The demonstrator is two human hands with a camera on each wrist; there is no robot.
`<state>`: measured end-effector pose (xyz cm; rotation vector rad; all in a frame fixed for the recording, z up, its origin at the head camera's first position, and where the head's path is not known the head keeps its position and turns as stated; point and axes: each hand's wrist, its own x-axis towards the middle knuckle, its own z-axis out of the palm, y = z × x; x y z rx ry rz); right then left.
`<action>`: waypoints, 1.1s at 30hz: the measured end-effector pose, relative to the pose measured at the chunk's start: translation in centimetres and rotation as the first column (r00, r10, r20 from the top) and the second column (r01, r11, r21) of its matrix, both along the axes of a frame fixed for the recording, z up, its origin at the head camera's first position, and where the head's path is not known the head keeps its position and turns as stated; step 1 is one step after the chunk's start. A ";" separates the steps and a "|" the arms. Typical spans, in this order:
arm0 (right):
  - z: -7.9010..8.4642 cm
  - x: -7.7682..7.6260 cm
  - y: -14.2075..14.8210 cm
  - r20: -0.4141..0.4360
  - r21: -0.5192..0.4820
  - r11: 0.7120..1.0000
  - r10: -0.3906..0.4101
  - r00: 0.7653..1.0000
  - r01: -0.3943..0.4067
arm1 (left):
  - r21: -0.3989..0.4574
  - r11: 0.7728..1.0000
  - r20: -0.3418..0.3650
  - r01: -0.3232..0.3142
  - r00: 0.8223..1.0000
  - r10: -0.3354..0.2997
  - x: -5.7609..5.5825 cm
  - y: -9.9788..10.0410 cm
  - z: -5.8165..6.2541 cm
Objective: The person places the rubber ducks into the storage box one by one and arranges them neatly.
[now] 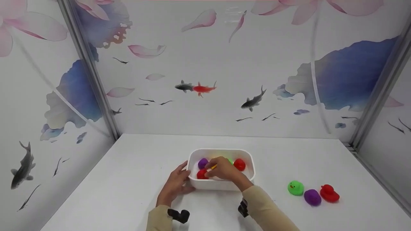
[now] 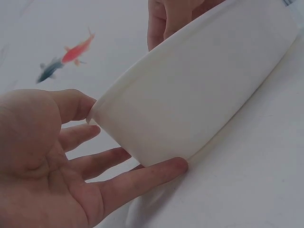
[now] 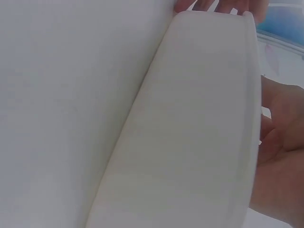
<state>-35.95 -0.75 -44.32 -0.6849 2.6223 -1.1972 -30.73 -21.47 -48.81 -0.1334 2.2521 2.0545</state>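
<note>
A white plastic basin (image 1: 221,184) stands on the table with several small coloured toys in it. My left hand (image 1: 175,184) holds its left end; in the left wrist view the thumb lies at the rim and the fingers spread along the outer wall. My right hand (image 1: 221,168) reaches inside, its fingertips pinching a red toy (image 1: 201,174) at the front left. Behind that sits a purple toy (image 1: 203,163). A yellow bit (image 1: 213,166) shows between the fingers. At the right end are another red toy (image 1: 239,164) and part of a green one (image 1: 230,161), mostly hidden.
On the white table (image 1: 135,166), right of the basin, lie a green rubber duck (image 1: 295,188), a purple toy (image 1: 312,197) and a red rubber duck (image 1: 329,193). Upright panels printed with fish and petals enclose the table at the back and sides.
</note>
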 end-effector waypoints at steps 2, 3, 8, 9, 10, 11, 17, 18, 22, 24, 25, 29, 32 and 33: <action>0.3 0.5 0.8 -0.019 -0.002 1.000 0.013 1.000 -0.013 | 0.008 1.000 0.003 -0.002 1.000 0.002 0.0 0.1 0.0; 0.5 0.7 1.2 -0.027 -0.004 1.000 0.020 0.999 -0.020 | 0.014 1.000 0.002 0.000 1.000 0.000 0.0 0.1 0.0; 1.7 2.1 3.8 -0.083 -0.002 0.999 0.037 0.996 -0.037 | 0.026 1.000 0.010 0.001 1.000 -0.002 0.0 0.2 0.0; 2.0 2.3 4.3 -0.098 -0.006 0.999 0.045 0.994 -0.046 | 0.028 1.000 0.012 0.001 1.000 -0.002 0.0 0.2 0.0; 2.3 2.6 4.9 -0.111 -0.010 0.999 0.050 0.993 -0.052 | 0.031 1.000 0.014 0.000 1.000 -0.001 0.0 0.2 -0.1; 2.6 2.9 5.4 -0.125 -0.016 0.998 0.056 0.991 -0.058 | 0.036 0.999 0.016 -0.001 1.000 0.000 0.0 0.2 -0.1; 4.6 4.7 8.7 -0.130 -0.086 0.993 0.075 0.989 -0.086 | 0.039 0.999 0.019 -0.004 1.000 0.004 -0.1 0.1 0.0; 4.9 5.0 9.2 -0.128 -0.098 0.991 0.079 0.989 -0.092 | 0.035 0.999 0.022 -0.005 1.000 0.004 -0.1 0.2 0.0; 5.8 5.8 11.0 -0.132 -0.136 0.985 0.092 0.987 -0.110 | 0.027 1.000 0.029 -0.007 1.000 0.006 0.0 0.0 0.0; 6.1 6.2 11.9 -0.144 -0.144 0.984 0.080 0.986 -0.101 | 0.020 1.000 0.024 -0.010 1.000 0.010 0.0 0.0 0.1; 6.2 6.3 12.4 -0.147 -0.145 0.985 0.068 0.987 -0.089 | 0.021 1.000 0.020 -0.011 1.000 0.010 0.0 0.1 0.1; 6.0 6.3 14.2 -0.135 -0.158 0.987 0.005 0.991 -0.026 | 0.025 1.000 0.015 -0.010 1.000 0.010 0.1 0.2 0.2; 5.6 6.0 15.6 -0.114 -0.159 0.987 -0.038 0.993 0.019 | 0.021 1.000 0.015 -0.008 1.000 0.008 0.1 0.3 0.2; 5.4 5.9 16.0 -0.107 -0.155 0.987 -0.054 0.993 0.037 | 0.019 1.000 0.017 -0.010 1.000 0.010 0.1 0.3 0.2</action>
